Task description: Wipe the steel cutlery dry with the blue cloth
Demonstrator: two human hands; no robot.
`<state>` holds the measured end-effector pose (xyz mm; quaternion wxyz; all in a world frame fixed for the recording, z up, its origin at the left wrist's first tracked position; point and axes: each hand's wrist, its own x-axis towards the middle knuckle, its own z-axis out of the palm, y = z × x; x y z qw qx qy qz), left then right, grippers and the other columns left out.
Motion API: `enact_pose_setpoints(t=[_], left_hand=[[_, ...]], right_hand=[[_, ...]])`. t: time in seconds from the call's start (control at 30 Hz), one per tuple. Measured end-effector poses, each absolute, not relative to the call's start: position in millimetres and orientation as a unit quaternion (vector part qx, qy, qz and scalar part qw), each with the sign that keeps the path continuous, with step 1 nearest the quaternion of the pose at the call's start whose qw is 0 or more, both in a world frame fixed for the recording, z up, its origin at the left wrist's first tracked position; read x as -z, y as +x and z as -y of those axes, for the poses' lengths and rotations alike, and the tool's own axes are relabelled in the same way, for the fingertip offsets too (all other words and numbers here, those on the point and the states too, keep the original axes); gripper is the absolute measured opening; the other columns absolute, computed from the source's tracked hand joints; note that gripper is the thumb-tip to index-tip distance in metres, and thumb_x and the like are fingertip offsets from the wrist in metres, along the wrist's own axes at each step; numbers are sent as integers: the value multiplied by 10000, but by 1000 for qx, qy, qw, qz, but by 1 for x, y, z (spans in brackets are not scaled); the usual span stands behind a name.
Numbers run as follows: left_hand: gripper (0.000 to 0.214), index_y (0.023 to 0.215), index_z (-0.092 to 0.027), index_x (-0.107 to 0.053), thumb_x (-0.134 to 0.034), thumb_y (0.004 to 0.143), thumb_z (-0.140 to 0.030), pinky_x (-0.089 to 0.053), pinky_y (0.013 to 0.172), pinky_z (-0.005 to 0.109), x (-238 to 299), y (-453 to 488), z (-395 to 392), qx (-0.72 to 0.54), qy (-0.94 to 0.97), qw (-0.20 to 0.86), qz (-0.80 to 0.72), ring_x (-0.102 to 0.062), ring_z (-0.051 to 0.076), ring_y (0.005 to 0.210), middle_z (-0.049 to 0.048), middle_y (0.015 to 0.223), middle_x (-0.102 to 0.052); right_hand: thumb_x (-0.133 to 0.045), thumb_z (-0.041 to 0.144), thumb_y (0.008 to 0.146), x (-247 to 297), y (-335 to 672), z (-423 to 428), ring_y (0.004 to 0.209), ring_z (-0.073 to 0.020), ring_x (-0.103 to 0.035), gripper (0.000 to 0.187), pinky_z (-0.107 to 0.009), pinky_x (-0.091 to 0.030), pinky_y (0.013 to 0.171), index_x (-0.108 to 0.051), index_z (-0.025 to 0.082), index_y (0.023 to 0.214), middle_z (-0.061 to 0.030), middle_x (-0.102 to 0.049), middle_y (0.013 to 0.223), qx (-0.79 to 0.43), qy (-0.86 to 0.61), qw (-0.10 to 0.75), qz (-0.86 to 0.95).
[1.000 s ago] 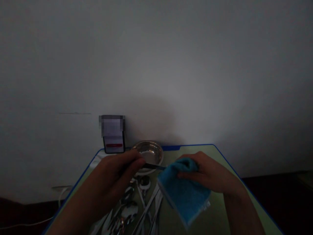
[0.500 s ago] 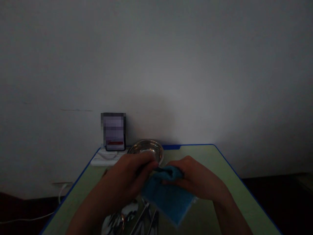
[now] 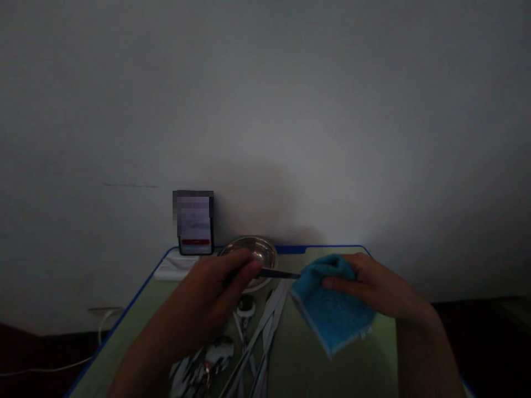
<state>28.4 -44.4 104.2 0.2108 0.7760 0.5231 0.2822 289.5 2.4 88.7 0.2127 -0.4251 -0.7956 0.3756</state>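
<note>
My left hand [image 3: 215,290] is closed round one end of a thin metal utensil [image 3: 279,273] that points right across the table. My right hand [image 3: 375,287] grips a folded blue cloth [image 3: 332,307], wrapped over the utensil's far end; that end is hidden in the cloth. Both hands hover above a pile of several spoons and other cutlery [image 3: 244,342] on the green table [image 3: 298,365].
A shiny metal bowl [image 3: 253,254] stands at the table's far edge, just behind my left hand. A phone [image 3: 194,224] leans upright against the wall at the far left corner, on a white block. The table has a blue rim [image 3: 332,246]. The room is dim.
My right hand slid the blue cloth in toward my left hand, then back out to the right along the utensil. My left hand stayed nearly still.
</note>
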Motion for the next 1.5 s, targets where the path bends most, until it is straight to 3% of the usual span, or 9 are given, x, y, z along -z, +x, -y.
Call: enact_pose_setpoints(t=[0.2,0.43,0.5,0.67,0.77,0.97,1.17,1.3,1.5], left_hand=[[279,774,-189,-527,-349,908,-356,-389,523,215,-104,29,48,-301,772,208,-521,-543,119,569,-22,640,-585],[283,793,-201,-529,-349,906,-388,-412,563,224,-103,29,48,-301,772,233,-509,-555,138,619,-13,694,-602],[296,736,-200,-507,-352,902,-390,-385,517,220,-104,29,46,-323,762,214,-519,-519,126,551,-29,618,-558],[299,737,-202,-497,-322,907,-375,-357,496,230,-102,43,44,-362,728,159,-561,-507,126,512,-37,576,-536],[305,796,-209,-506,-277,921,-368,-388,548,253,-93,61,46,-273,762,214,-546,-577,158,602,-3,682,-606],[285,1032,-235,-493,-248,926,-334,-439,660,320,-76,76,46,-174,780,256,-545,-642,219,753,54,841,-659],[291,997,-233,-497,-241,924,-352,-444,634,330,-75,66,44,-151,776,257,-555,-651,228,722,52,832,-674],[310,928,-245,-518,-258,910,-413,-455,648,307,-80,54,48,-159,784,257,-542,-648,214,752,34,857,-674],[358,930,-260,-546,-268,887,-481,-463,631,291,-88,36,55,-184,782,236,-546,-635,213,750,17,815,-662]], right_hand=[[-563,378,805,-89,290,-1,711,-162,-610,220,-245,-469,608,-653,215,922,-15,-690,813,-380,-443,262,768],[-655,353,731,-91,276,0,647,-137,-579,172,-229,-450,573,-674,189,780,6,-658,704,-395,-429,244,775],[-691,351,694,-88,268,-2,629,-132,-587,169,-221,-448,557,-679,191,748,16,-665,683,-413,-447,308,732],[-686,409,682,-74,234,-12,608,-141,-623,264,-258,-495,575,-674,178,810,-1,-703,743,-483,-441,626,424],[-677,452,681,-66,214,-15,635,-140,-635,352,-275,-515,628,-660,155,869,-23,-713,818,-526,-388,705,275],[-688,424,683,-57,196,-10,599,-113,-619,343,-268,-518,671,-644,145,877,3,-697,751,-610,-349,688,181],[-654,382,723,-50,190,-14,650,-137,-636,302,-281,-509,650,-631,150,914,-30,-708,841,-652,-344,654,168],[-661,412,702,-50,208,-24,583,-124,-584,299,-262,-470,579,-625,155,850,-8,-684,769,-540,-380,711,242],[-616,463,727,-54,228,-26,450,-75,-403,331,-201,-318,431,-573,147,638,59,-490,506,-324,-460,723,400]])
